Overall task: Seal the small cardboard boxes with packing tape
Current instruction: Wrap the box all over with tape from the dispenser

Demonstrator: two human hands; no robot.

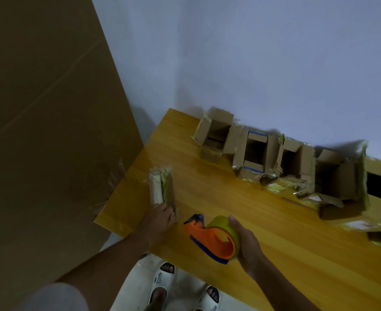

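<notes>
We record two bare forearms, no sleeves reaching the left hand (157,217) or right hand (247,242); light grey shorts (57,297); white open-toe slides (162,281) bearing small dark print.

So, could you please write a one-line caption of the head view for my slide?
Left hand on a taped box, right hand gripping an orange tape dispenser, open boxes waiting along the wooden table.

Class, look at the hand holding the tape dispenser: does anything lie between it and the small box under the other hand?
Nothing visible does. Only bare wooden table separates the tape dispenser in the right hand from the small box that the left hand touches.
</notes>
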